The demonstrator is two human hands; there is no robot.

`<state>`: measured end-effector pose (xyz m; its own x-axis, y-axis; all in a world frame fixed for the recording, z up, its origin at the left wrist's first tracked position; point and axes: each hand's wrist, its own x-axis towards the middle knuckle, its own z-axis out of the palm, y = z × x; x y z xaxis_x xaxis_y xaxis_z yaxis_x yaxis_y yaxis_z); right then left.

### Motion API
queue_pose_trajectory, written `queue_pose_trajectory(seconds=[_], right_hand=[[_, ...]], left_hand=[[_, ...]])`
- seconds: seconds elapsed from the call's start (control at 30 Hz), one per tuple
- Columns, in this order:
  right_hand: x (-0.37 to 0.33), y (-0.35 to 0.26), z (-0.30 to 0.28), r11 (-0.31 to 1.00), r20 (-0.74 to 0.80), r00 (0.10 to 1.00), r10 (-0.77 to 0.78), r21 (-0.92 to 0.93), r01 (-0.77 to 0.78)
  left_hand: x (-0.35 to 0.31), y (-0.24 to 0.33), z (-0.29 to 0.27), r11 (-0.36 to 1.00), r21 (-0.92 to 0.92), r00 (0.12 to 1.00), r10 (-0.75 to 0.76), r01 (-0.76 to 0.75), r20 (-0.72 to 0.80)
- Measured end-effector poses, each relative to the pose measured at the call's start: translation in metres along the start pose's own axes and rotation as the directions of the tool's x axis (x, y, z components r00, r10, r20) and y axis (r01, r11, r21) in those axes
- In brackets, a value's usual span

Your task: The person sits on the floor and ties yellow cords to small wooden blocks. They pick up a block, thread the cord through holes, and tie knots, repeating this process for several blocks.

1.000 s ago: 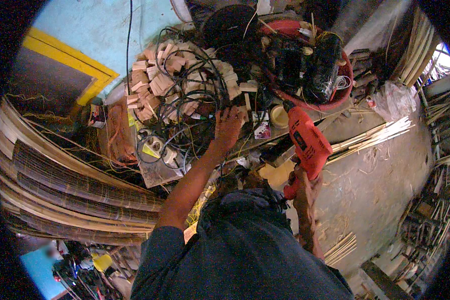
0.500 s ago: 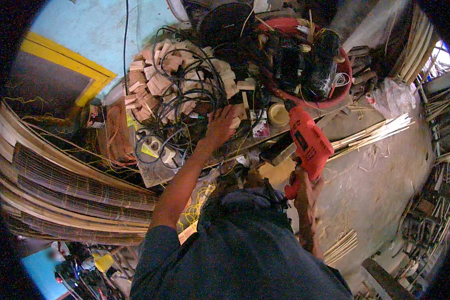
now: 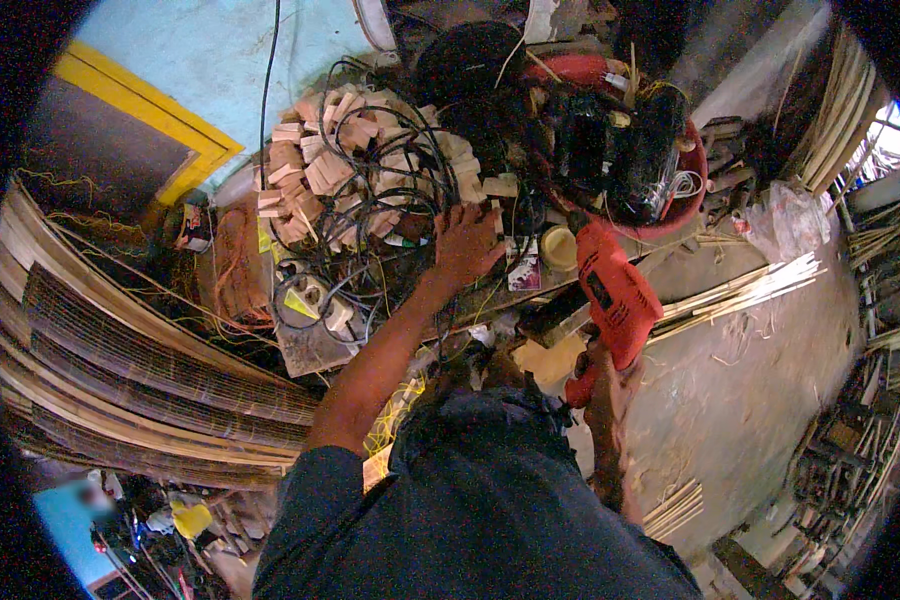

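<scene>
My right hand [image 3: 597, 368] is wrapped round the handle of a red power drill [image 3: 618, 295], its chuck end tilted away toward the workbench. My left hand [image 3: 467, 245] is palm down at the bench's near side, fingers bent over a small wooden block [image 3: 498, 217] that is mostly hidden under them. Left of it, a heap of small cut wooden blocks [image 3: 330, 172] has a tangled black cable [image 3: 395, 125] lying over it. A round, pale yellow container [image 3: 558, 247] and a small printed card or packet [image 3: 523, 268] sit between the two hands.
A red tub [image 3: 692, 185] of dark items stands at the far right of the bench. A white power strip [image 3: 320, 300] lies at the near left corner. Thin bamboo strips [image 3: 740, 295] rest on the floor at right; rolled slatted blinds [image 3: 160, 370] fill the left.
My left hand has shifted slightly right and nearer the card. The drill stays in my right hand and has moved little. The view has tilted slightly.
</scene>
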<state>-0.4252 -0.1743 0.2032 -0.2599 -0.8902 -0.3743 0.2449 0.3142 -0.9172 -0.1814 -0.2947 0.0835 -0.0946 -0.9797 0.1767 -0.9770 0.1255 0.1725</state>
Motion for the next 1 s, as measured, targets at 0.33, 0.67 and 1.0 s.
queue_pose_trajectory(seconds=[0.33, 0.67, 1.0], right_hand=[[-0.007, -0.008, 0.002, 0.998, 0.07, 0.997, 0.027, -0.053, -0.023], [0.005, 0.004, 0.003, 0.999, -0.019, 0.999, 0.051, 0.005, -0.051], [0.091, -0.013, 0.062, 0.962, 0.134, 0.991, -0.031, 0.272, -0.007]], left_hand=[[0.062, -0.019, 0.029, 0.996, 0.057, 0.997, -0.068, 0.07, -0.024], [0.017, -0.005, -0.025, 0.826, -0.549, 0.99, -0.139, 0.125, 0.016], [-0.15, 0.067, -0.032, 0.335, -0.884, 0.901, 0.176, 0.324, 0.397]])
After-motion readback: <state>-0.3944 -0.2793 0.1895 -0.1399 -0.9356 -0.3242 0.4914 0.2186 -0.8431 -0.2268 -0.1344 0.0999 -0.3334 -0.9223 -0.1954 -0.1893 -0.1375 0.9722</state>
